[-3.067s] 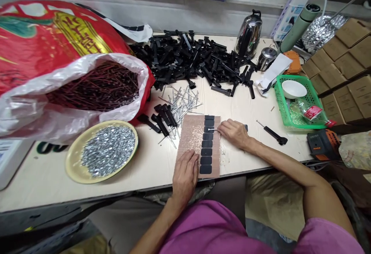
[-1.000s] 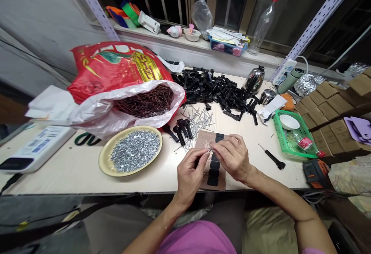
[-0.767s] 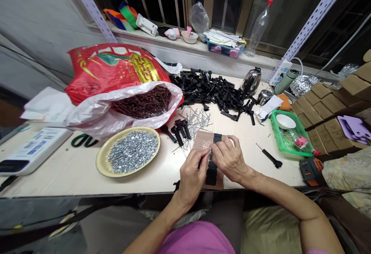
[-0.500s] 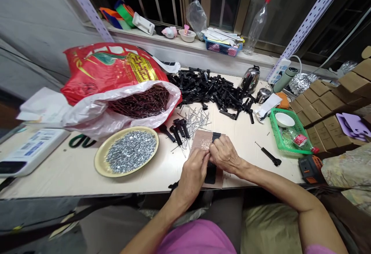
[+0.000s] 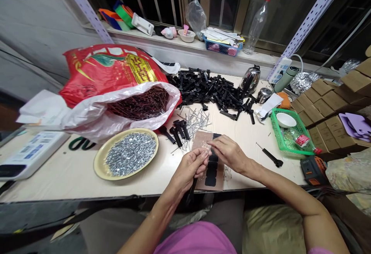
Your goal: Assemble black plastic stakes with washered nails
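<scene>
My left hand (image 5: 189,169) is closed round a black plastic handle (image 5: 191,190) whose end pokes out below the wrist. My right hand (image 5: 228,154) pinches something small at the left hand's fingertips, too small to name. Both hands hover just above a brown board (image 5: 203,143) that carries a column of black pads (image 5: 212,168), near the table's front edge. Loose metal pins (image 5: 198,119) and a few black handles (image 5: 179,128) lie just beyond the board.
A yellow plate of small silver parts (image 5: 126,158) sits to the left. A red bag holding thin rods (image 5: 136,103) lies behind it. A heap of black handles (image 5: 211,90), a kettle (image 5: 251,79), a green basket (image 5: 282,132) and a finished tool (image 5: 270,155) lie further off.
My right hand left the board and met my left hand, which lifted off the board and now grips a black handle. The view tilted up, showing the window sill.
</scene>
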The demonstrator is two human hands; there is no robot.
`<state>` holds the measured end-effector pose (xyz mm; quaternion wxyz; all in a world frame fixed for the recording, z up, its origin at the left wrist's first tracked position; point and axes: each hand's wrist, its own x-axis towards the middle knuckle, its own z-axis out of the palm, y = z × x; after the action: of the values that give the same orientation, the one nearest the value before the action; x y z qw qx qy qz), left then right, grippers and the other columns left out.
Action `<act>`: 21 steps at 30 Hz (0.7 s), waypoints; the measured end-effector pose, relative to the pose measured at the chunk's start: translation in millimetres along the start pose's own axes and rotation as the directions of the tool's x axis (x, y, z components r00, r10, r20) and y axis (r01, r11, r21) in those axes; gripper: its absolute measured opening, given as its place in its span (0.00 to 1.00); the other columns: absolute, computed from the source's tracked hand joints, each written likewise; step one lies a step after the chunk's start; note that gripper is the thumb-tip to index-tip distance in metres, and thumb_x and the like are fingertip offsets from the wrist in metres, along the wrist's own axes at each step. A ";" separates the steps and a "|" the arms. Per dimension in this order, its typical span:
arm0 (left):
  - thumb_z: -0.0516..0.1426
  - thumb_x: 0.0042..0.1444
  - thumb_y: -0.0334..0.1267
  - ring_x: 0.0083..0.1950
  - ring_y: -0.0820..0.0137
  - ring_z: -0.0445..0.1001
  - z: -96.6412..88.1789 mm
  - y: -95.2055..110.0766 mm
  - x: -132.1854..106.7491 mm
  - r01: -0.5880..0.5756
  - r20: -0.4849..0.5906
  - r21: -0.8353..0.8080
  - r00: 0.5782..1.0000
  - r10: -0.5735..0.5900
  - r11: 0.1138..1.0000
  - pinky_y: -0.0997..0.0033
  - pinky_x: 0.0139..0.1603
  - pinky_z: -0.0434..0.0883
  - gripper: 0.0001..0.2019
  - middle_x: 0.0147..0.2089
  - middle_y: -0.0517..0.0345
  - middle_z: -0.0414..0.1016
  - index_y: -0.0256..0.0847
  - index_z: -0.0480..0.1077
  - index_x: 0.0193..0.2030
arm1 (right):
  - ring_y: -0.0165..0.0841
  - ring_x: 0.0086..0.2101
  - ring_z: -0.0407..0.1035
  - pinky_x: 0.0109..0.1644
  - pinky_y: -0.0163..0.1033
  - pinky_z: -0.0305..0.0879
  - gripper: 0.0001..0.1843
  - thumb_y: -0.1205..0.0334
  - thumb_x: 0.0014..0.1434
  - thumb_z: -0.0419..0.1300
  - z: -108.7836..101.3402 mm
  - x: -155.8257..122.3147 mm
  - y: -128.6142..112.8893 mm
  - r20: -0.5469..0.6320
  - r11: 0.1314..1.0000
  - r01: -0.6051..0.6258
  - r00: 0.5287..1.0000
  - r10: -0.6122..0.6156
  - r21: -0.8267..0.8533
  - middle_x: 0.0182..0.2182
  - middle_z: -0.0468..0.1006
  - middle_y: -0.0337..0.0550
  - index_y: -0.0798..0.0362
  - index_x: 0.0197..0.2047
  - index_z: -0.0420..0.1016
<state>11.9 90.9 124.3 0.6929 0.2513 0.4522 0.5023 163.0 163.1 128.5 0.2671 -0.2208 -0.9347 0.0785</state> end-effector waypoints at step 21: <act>0.55 0.55 0.40 0.27 0.70 0.66 0.4 -27.2 6.9 -0.383 -0.055 0.493 0.882 0.467 0.781 0.71 0.29 0.63 0.07 0.24 0.59 0.69 0.42 0.68 0.28 | 0.33 0.24 0.58 0.29 0.38 0.55 0.12 0.75 0.56 0.44 12.7 4.5 27.4 -0.077 0.970 0.175 0.979 -0.190 -0.171 0.22 0.61 0.37 0.48 0.27 0.55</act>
<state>25.6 87.2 100.1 0.4372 0.4617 0.5500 0.5415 162.9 189.2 112.6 0.2972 -0.1585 -0.9410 -0.0334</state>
